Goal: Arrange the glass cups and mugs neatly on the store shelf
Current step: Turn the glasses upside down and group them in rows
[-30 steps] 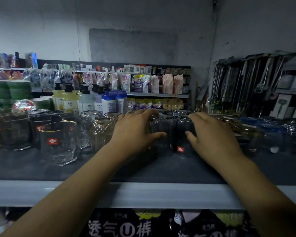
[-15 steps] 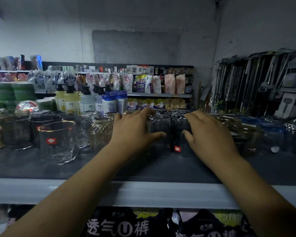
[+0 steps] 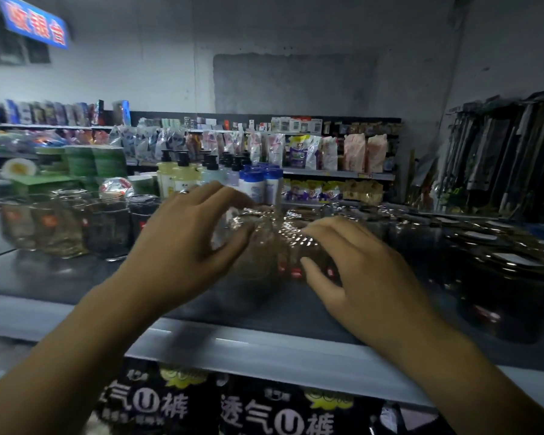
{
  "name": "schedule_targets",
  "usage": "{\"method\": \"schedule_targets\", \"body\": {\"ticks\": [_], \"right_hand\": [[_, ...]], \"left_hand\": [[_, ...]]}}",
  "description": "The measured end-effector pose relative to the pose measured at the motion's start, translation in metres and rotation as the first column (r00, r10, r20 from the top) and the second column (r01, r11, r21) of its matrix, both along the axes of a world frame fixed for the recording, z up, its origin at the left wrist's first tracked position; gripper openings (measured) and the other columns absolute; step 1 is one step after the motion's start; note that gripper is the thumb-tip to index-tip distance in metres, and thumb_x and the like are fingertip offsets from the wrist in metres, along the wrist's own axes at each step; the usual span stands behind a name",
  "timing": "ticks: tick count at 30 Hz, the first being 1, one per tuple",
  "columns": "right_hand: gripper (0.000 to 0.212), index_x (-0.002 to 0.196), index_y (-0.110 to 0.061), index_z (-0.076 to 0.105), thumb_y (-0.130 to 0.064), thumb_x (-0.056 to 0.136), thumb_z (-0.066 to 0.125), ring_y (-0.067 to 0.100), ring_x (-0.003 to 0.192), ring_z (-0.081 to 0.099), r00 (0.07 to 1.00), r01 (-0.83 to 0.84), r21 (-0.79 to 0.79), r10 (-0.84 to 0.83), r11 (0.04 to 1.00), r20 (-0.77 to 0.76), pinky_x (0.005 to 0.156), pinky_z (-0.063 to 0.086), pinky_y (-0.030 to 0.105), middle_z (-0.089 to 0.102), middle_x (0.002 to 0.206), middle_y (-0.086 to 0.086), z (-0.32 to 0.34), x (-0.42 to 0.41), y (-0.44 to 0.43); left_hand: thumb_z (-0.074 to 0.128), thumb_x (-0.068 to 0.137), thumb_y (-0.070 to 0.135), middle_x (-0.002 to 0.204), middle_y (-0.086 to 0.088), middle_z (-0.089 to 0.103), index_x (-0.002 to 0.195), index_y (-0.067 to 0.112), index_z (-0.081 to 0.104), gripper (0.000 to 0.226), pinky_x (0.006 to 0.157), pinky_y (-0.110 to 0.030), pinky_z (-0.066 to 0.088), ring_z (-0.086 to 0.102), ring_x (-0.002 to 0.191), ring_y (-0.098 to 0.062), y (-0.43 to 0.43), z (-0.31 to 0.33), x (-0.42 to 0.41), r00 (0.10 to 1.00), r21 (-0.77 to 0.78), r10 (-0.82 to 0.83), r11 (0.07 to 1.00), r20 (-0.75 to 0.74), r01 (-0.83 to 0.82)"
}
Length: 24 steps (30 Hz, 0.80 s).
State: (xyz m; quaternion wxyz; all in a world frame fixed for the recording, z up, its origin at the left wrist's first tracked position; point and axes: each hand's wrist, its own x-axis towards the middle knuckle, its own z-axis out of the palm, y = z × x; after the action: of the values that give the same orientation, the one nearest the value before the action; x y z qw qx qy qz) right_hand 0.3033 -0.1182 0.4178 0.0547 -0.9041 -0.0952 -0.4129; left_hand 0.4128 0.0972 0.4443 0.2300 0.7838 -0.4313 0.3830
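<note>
Clear glass cups and mugs stand in rows on the dark shelf (image 3: 60, 277). Two textured glasses sit in the middle, one on the left (image 3: 258, 246) and one with a red sticker on the right (image 3: 296, 249). My left hand (image 3: 186, 246) arches over the left one, fingers spread above its rim and thumb at its near side. My right hand (image 3: 358, 271) curves beside the right one, thumb close to the sticker. Motion blur hides whether either hand presses the glass. More glasses (image 3: 107, 227) with red labels stand at the left.
Dark glassware and lidded pieces (image 3: 500, 262) crowd the right of the shelf. Pump bottles (image 3: 182, 174) and blue-capped bottles (image 3: 258, 183) stand behind the glasses. The shelf's pale front edge (image 3: 264, 346) runs below my wrists, with black packets (image 3: 280, 412) hanging under it.
Both hands left the two dark glasses they were pressing together and moved left to the textured glasses. The view has swung left and blurred.
</note>
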Motion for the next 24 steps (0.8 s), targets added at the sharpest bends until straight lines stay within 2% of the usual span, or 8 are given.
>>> {"method": "schedule_targets", "body": {"ticks": [3,5,8,11,15,16,21,24], "right_hand": [[0.028,0.119,-0.021,0.066,-0.025,0.092,0.069,0.005,0.1,0.057,0.983,-0.142,0.211,0.163,0.967,-0.086,0.089,0.046,0.017,0.06,0.111,-0.011,-0.009,0.02,0.041],[0.027,0.118,-0.023,0.066,-0.026,0.092,0.071,0.0,0.097,0.055,0.972,-0.167,0.305,0.208,0.938,-0.109,0.086,0.041,0.011,0.059,0.108,-0.014,-0.014,0.034,0.068],[0.028,0.115,-0.03,0.064,-0.031,0.089,0.074,0.0,0.095,0.06,0.973,-0.118,0.448,0.194,0.886,-0.127,0.084,0.051,0.021,0.061,0.105,-0.018,-0.018,0.057,0.101],[0.025,0.113,-0.031,0.065,-0.031,0.089,0.073,-0.002,0.086,0.066,0.974,-0.038,0.625,0.168,0.78,-0.15,0.078,0.058,0.028,0.066,0.102,-0.017,-0.02,0.078,0.127],[0.021,0.109,-0.027,0.066,-0.016,0.09,0.067,0.008,0.079,0.07,0.987,-0.018,0.743,0.13,0.67,-0.094,0.078,0.061,0.043,0.07,0.099,-0.015,-0.024,0.095,0.143],[0.024,0.11,-0.027,0.066,-0.014,0.09,0.065,0.011,0.077,0.071,0.988,-0.008,0.751,0.123,0.66,-0.098,0.076,0.061,0.047,0.07,0.1,-0.015,-0.026,0.096,0.146],[0.041,0.113,-0.039,0.067,-0.006,0.089,0.064,0.017,0.069,0.067,0.978,0.008,0.692,0.139,0.722,-0.156,0.075,0.06,0.048,0.073,0.096,-0.011,-0.03,0.092,0.151],[0.047,0.112,-0.043,0.068,-0.003,0.087,0.063,0.038,0.084,0.068,0.962,-0.036,0.686,0.212,0.726,-0.174,0.08,0.058,0.057,0.074,0.102,-0.009,-0.029,0.087,0.147]], "left_hand": [[0.064,0.094,0.035,0.107,0.004,0.065,0.111,0.019,0.068,0.024,0.079,-0.046,0.051,0.064,0.095,-0.022,0.041,-0.018,0.007,0.998,-0.09,0.026,0.996,0.056,-0.021],[0.065,0.092,0.038,0.111,0.003,0.061,0.112,0.02,0.067,0.027,0.083,-0.045,0.05,0.061,0.102,-0.02,0.063,-0.031,0.017,1.0,-0.114,0.031,0.993,0.003,-0.031],[0.068,0.089,0.047,0.121,0.002,0.05,0.12,0.025,0.063,0.038,0.094,-0.042,0.051,0.054,0.115,-0.017,0.082,-0.043,0.031,0.989,-0.111,-0.044,0.993,-0.143,0.028],[0.073,0.087,0.051,0.13,0.001,0.041,0.125,0.027,0.06,0.047,0.099,-0.037,0.052,0.051,0.121,-0.017,0.096,-0.044,0.044,0.972,-0.139,-0.125,0.985,-0.201,0.098],[0.072,0.076,0.063,0.12,0.009,0.047,0.125,0.038,0.054,0.058,0.084,-0.007,0.046,0.054,0.101,0.005,0.115,-0.042,0.06,0.932,-0.149,-0.169,0.981,-0.321,0.127],[0.072,0.073,0.065,0.117,0.011,0.051,0.125,0.041,0.053,0.06,0.08,-0.005,0.046,0.056,0.096,0.007,0.118,-0.043,0.064,0.912,-0.138,-0.184,0.98,-0.366,0.143],[0.083,0.073,0.051,0.111,0.016,0.062,0.12,0.046,0.051,0.057,0.071,-0.014,0.055,0.067,0.086,0.004,0.127,-0.049,0.071,0.81,-0.186,-0.322,0.947,-0.49,0.263],[0.081,0.072,0.053,0.103,0.022,0.066,0.109,0.039,0.052,0.049,0.068,-0.027,0.059,0.071,0.078,-0.007,0.129,-0.049,0.076,0.776,-0.284,-0.39,0.917,-0.496,0.28]]}}
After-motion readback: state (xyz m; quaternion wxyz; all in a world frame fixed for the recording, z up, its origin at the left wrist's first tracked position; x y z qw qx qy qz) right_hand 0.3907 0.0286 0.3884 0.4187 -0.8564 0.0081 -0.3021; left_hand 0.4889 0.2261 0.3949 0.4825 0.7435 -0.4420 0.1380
